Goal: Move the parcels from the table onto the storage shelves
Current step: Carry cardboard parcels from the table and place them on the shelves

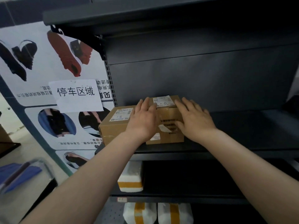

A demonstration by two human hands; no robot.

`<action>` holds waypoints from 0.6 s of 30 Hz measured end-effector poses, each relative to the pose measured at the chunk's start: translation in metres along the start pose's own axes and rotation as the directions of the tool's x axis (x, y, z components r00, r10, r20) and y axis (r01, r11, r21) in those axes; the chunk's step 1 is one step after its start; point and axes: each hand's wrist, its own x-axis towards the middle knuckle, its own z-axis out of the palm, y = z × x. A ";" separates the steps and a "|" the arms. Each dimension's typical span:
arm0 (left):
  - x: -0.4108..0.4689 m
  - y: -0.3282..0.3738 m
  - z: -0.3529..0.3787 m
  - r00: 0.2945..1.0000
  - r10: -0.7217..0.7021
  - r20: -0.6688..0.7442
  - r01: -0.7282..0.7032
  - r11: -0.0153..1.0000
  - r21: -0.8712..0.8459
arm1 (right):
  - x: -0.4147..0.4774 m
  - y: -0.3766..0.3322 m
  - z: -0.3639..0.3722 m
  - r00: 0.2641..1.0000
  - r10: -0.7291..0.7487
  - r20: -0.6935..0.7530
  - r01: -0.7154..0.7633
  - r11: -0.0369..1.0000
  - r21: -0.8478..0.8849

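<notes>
Two brown cardboard parcels stand side by side at the left end of a dark metal shelf (242, 126). The left parcel (113, 125) is lower and carries a white label on top. The right parcel (168, 115) is taller, with a white label marked "9-1". My left hand (144, 120) lies flat on the right parcel's near left corner, overlapping the left parcel, fingers spread. My right hand (194, 120) lies flat on that parcel's right front edge, fingers extended. Neither hand is wrapped around it.
The shelf board runs on to the right of the parcels. One shelf down sits a white foam parcel (131, 177) with yellow tape; two more (140, 214) (175, 214) lie below. A poster (48, 70) with a paper sign (76, 94) borders the rack's left side.
</notes>
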 end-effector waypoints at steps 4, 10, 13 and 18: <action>-0.029 0.017 -0.004 0.963 0.260 -0.077 -0.257 0.965 0.047 | -0.049 -0.006 -0.007 0.993 0.111 -0.034 -0.114 0.987 -0.117; -0.084 0.066 0.019 0.834 0.540 0.117 -0.539 0.841 -0.042 | -0.173 -0.005 -0.016 0.928 0.374 0.009 -0.361 0.903 -0.232; -0.117 0.100 0.036 0.734 0.626 0.263 -0.617 0.777 -0.129 | -0.254 0.000 -0.029 0.841 0.538 0.047 -0.511 0.821 -0.254; -0.187 0.179 0.050 0.474 0.758 0.448 -0.745 0.617 -0.255 | -0.402 0.000 -0.059 0.629 0.770 0.104 -0.726 0.630 -0.274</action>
